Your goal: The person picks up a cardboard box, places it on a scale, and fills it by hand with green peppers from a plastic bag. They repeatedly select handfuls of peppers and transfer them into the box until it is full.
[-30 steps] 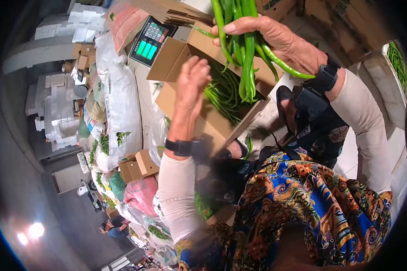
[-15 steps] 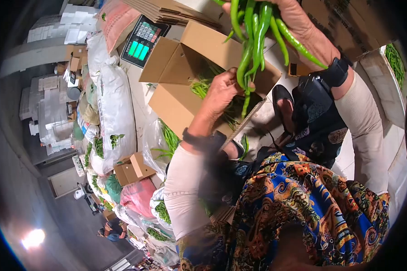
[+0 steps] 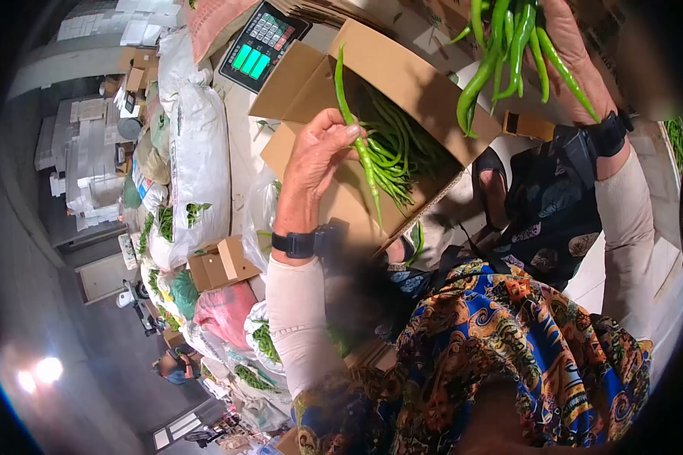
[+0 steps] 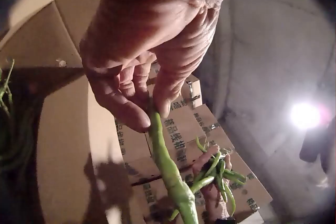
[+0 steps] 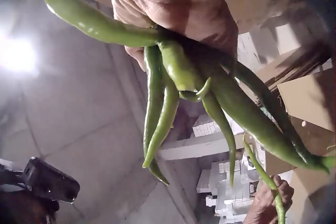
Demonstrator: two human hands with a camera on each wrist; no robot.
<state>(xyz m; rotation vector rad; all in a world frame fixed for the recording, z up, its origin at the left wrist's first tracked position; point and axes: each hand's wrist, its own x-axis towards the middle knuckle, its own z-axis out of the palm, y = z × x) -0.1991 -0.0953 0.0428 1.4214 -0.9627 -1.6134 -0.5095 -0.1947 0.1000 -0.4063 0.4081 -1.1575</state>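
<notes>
Between thumb and fingertips, my left hand (image 3: pixel 305 173) pinches one long green pepper (image 3: pixel 367 168) over the open cardboard box (image 3: pixel 287 85). The left wrist view shows this pepper (image 4: pixel 170 174) hanging from the fingers of my left hand (image 4: pixel 152 35). Higher and to the right, beyond the box, my right hand (image 3: pixel 575 64) grips a bunch of green peppers (image 3: pixel 517 45). Up close in the right wrist view, the bunch (image 5: pixel 226 90) fans out below my right hand (image 5: pixel 176 6), whose fingers are partly hidden. Long green peppers (image 3: pixel 391 167) lie inside the box.
Left of the box are a scale (image 3: pixel 262 45) with a lit display and a row of white sacks (image 3: pixel 197 167). A small open carton (image 3: pixel 224 264) and a pink bag (image 3: pixel 226 312) lie lower left. Flattened cardboard (image 3: pixel 326 14) is above the box.
My left hand first went to the bunch's lower tips, then came back left with a single pepper pinched. My right hand has moved right with the bunch, away from the box.
</notes>
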